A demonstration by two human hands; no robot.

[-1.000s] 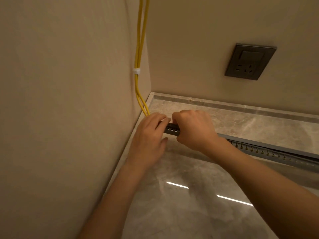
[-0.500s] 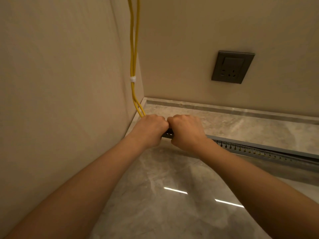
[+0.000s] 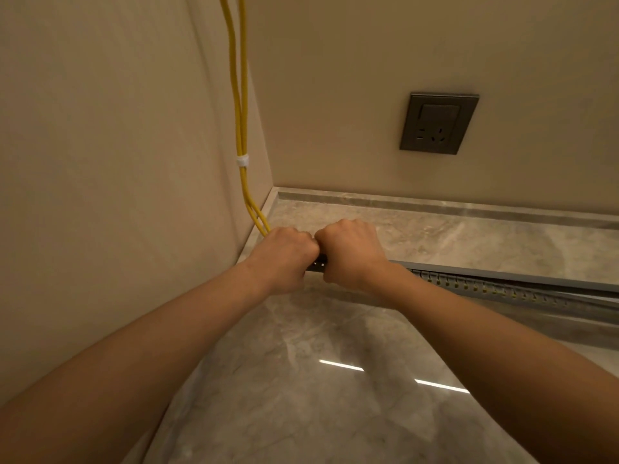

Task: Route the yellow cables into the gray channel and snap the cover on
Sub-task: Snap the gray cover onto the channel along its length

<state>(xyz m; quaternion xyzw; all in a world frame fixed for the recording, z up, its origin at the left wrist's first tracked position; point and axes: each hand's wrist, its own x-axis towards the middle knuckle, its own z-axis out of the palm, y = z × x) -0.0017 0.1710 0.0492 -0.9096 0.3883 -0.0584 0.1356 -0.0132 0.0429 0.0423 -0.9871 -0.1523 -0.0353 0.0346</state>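
A: Hands, quick?
B: Both bare forearms are reaching forward and down from the bottom corners, wrists nearly straight. The left hand (image 3: 284,254) is sitting fisted at the channel's left end, just beside the side wall. The right hand (image 3: 351,254) is fisted right next to it, knuckles touching.
A: Grasping what?
B: Both are curling their fingers over the gray channel (image 3: 502,291), backs of the hands facing up, fingertips hiding on the far side. Only a short dark slotted bit is showing between them.
A: Channel location?
B: It's lying on the marble surface (image 3: 301,396), running from the corner out to the right edge, slotted side facing the camera.
A: Cables?
B: The yellow cables (image 3: 242,128) are hanging down the side wall as a pair, a white tie (image 3: 243,160) binding them, then disappearing under the left hand. Yellowish specks are showing in the slots further right.
A: Cover?
B: A gray cover (image 3: 502,275) strip is lying along the channel's top on the right; cannot tell whether it's seated.
A: Else?
B: A dark wall socket (image 3: 438,123) is sitting on the back wall, well apart from the hands
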